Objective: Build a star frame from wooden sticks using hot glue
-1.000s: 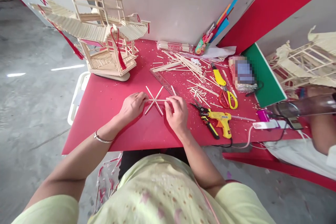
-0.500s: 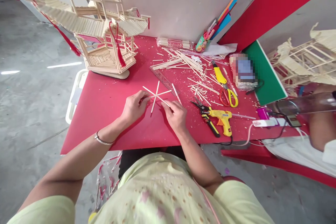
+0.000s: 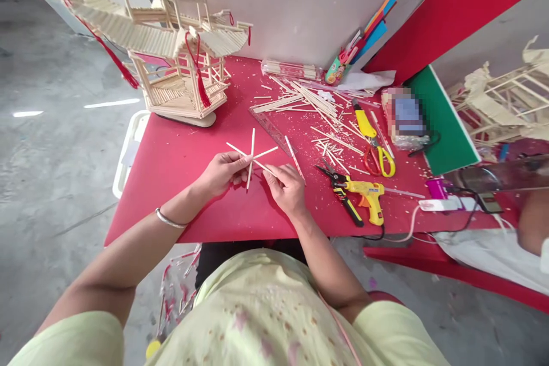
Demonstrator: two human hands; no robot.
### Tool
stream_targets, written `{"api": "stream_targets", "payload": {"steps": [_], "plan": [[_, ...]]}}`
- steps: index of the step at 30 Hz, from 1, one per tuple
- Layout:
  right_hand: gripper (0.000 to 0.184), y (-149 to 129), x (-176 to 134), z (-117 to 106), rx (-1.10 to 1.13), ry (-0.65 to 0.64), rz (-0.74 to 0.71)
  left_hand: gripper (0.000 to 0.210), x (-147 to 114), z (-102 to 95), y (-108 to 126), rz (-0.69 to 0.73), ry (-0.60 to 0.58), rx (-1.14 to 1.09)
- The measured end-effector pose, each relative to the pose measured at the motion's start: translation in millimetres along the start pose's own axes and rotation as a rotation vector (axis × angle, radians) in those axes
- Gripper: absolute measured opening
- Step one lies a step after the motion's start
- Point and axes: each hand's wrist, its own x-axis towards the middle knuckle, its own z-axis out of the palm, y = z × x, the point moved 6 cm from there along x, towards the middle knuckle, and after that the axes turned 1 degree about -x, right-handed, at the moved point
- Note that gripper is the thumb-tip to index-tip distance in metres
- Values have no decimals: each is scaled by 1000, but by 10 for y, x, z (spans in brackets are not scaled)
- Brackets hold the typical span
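Stick star (image 3: 253,142): 1 pc, thin pale sticks crossed at a common ctr, held betw. both hands just above red table (image 3: 171,189), nr front-mid. L hand (image 3: 223,174): thumb & fingers pinched tight at/nr star's ctr, no gap I can see; bracelet (image 3: 169,219) on wrist. R hand (image 3: 288,189): thumb & fingertips closed on end of star's lower-R arm, other fingers curled. Red-marked stick (image 3: 294,154): 1, flat on table, just beyond R hand; contact w/ knuckles I can't tell. Clear ruler (image 3: 271,127): 1, behind star, lying slantwise. Loose sticks (image 3: 315,100): qty many, heaped toward the wall; short offcuts (image 3: 328,151) nearer, w/ crumbs. Tools to R of R hand: blk/yel. pliers (image 3: 348,206), jaws apart; yel. glue gun (image 3: 371,200) just beside; scissors (image 3: 381,161), red & yel. handles, farther back. Pen cup (image 3: 335,72): 1, at wall, full. Stick pagoda (image 3: 180,104): 1, upright, back-L, w/ red tassels. I also log, far R, a 2nd person's arm (image 3: 534,220), partly in view.
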Motion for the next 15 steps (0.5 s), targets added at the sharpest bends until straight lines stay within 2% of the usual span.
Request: {"api": "stream_targets", "payload": {"steps": [4, 9, 15], "plan": [[22, 0, -4, 16, -7, 3, 15, 40, -8, 11, -7, 7, 22, -60], [28, -18, 21, 13, 52, -26, 48, 41, -21, 58, -8, -50, 57, -177], [32, 62, 35, 50, 409, -105, 330, 42, -40, 108, 2, -59, 46, -289]]}}
